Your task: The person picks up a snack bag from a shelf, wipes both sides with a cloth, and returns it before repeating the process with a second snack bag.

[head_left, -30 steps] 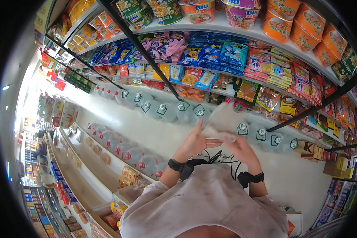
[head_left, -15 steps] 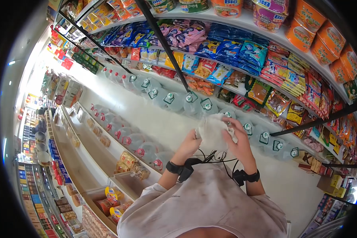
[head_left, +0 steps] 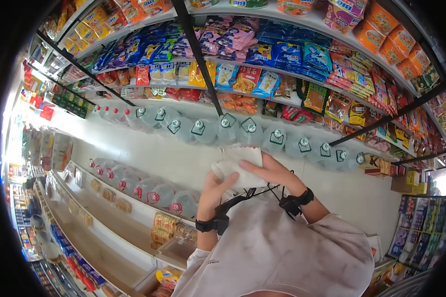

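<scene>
In front of chest: white cloth (head_left: 240, 166) now bunched smaller than a second ago.
Left hand (head_left: 214, 190): fingers clenched under cloth.
Right hand (head_left: 271, 171): fingers pressing folded top, lower than before.
Behind: water jugs (head_left: 223, 129).

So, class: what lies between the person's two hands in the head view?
A crumpled white cloth lies between them. The left hand holds it from below, and the right hand lies over its right side. The head view shows this.
</scene>
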The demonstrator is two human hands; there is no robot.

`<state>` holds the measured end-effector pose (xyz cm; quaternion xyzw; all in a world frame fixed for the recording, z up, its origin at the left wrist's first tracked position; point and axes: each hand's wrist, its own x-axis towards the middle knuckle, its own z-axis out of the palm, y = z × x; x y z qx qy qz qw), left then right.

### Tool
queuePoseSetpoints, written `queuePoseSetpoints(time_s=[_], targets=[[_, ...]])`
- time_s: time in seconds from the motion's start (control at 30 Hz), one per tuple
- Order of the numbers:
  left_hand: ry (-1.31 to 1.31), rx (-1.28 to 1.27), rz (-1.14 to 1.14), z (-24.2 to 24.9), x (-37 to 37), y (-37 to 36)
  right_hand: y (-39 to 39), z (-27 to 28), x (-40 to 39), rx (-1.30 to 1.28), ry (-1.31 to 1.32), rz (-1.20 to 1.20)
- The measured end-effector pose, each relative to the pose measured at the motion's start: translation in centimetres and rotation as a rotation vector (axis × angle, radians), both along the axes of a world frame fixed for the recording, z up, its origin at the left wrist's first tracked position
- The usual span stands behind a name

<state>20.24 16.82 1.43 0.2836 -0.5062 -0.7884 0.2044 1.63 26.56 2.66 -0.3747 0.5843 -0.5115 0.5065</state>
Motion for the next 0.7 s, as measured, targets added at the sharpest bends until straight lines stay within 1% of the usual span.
queuePoseSetpoints(time_s=[0.03,0.13,0.23,0.27,0.33,0.37,0.43,0.47,0.57,0.67,0.7], targets=[[0.021,0.012,-0.015,-0.5,1.1,-1.1,-0.9,0.6,0.6,0.042,-0.104,0.091],[0.030,0.030,-0.036,-0.9,2.6,-3.4,-2.4,1.1,2.3,0.023,0.054,0.136],[0.025,0.010,-0.045,-0.1,2.2,-5.5,-3.9,2.1,2.9,-0.116,0.221,-0.100],[0.025,0.002,-0.044,0.1,1.9,-6.1,-4.3,1.9,2.5,-0.035,0.184,-0.147],[0.040,-0.085,-0.041,-1.4,1.2,-7.4,-4.8,0.9,1.0,0.123,0.105,-0.232],[0.046,-0.131,-0.036,-1.9,0.6,-8.0,-5.0,0.6,0.0,0.078,0.105,-0.292],[0.022,-0.132,-0.018,-1.5,-0.5,-9.4,-5.3,-0.1,-1.9,-0.008,0.095,-0.406],[0.010,-0.139,-0.008,-1.2,-1.3,-10.2,-5.5,1.0,-2.8,0.010,0.087,-0.455],[-0.068,-0.201,0.048,-1.1,-3.6,-12.3,-5.7,-1.9,-6.9,-0.034,0.036,-0.452],[-0.162,-0.206,0.074,0.3,-6.7,-15.1,-5.2,-2.6,-9.6,-0.099,-0.050,-0.556],[-0.150,-0.176,0.088,0.3,-7.8,-16.3,-4.7,-2.6,-10.5,-0.109,-0.067,-0.590]])
